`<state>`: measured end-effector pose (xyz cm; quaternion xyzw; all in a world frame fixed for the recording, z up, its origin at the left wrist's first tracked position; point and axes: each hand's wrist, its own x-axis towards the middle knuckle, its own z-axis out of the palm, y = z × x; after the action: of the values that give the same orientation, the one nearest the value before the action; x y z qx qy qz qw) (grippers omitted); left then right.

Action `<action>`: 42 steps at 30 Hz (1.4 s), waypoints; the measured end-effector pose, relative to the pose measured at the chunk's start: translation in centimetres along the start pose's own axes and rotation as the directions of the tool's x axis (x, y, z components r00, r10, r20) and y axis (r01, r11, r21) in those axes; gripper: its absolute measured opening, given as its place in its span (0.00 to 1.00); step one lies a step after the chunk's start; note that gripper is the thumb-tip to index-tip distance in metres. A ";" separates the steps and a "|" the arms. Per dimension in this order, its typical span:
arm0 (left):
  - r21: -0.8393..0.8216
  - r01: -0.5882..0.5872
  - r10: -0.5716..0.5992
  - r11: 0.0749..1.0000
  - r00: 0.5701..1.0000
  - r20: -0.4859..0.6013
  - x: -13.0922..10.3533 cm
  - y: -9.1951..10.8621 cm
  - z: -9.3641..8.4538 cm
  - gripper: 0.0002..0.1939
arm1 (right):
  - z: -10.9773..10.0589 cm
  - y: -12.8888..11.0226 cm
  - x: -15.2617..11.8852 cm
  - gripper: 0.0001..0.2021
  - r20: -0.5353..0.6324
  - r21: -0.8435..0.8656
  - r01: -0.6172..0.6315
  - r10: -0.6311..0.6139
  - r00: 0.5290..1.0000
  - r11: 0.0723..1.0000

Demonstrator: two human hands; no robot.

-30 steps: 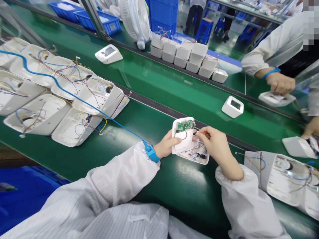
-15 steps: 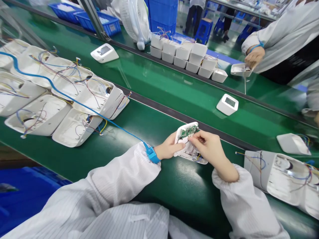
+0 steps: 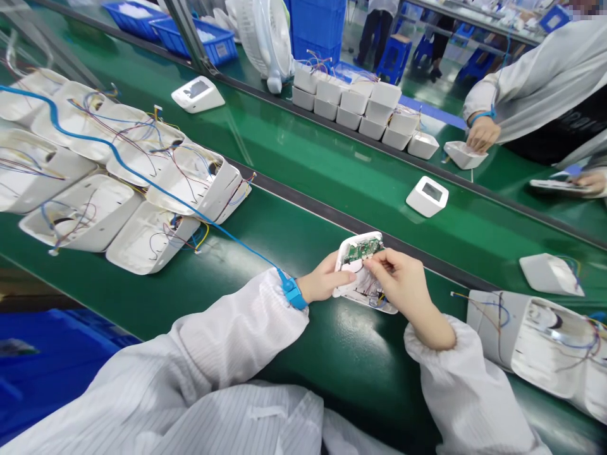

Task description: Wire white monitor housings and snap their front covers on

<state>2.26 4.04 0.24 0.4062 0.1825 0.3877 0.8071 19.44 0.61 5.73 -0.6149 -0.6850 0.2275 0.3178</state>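
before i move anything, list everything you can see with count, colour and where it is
open housing: one, white, in the hands
circuit board: one, green, inside it
wired shells: several, white, left bench
larger shells: at least two, white, right bench
screen units: two, white, on the green strip
lone shell: one, white, strip's right end
stacked shells: many, white, beyond the strip
fan: one, white, top centre
trays: two, blue, top left
stools: several, blue, background
co-worker's hands: two, bare, upper right, at white parts
wrist strap: one, blue, left wrist
left hand: one, bare, gripping the housing
right hand: one, bare, fingers at the board
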 end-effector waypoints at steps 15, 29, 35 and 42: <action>0.018 0.004 -0.004 1.000 1.000 0.020 -0.1 -0.1 0.1 0.25 | 0.0 0.3 0.1 0.12 -0.018 -0.098 0.104 -0.106 0.994 0.990; -0.012 0.083 -0.082 0.996 0.996 0.032 -0.3 0.2 -0.1 0.28 | -0.1 2.5 0.5 0.23 -0.150 -0.213 0.426 -0.460 0.875 0.880; -0.032 0.133 -0.133 0.991 0.991 0.012 -0.3 0.2 -0.2 0.28 | 0.3 2.3 0.5 0.22 -0.236 -0.261 0.457 -0.515 0.824 0.850; -0.078 0.132 -0.128 0.988 0.990 0.050 -0.1 0.4 0.0 0.27 | 0.3 2.0 0.5 0.21 -0.244 -0.207 0.423 -0.465 0.851 0.882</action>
<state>1.97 4.07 0.61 0.3689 0.1744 0.3321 0.8504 20.56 1.41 4.23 -0.4874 -0.7699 0.0059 0.4118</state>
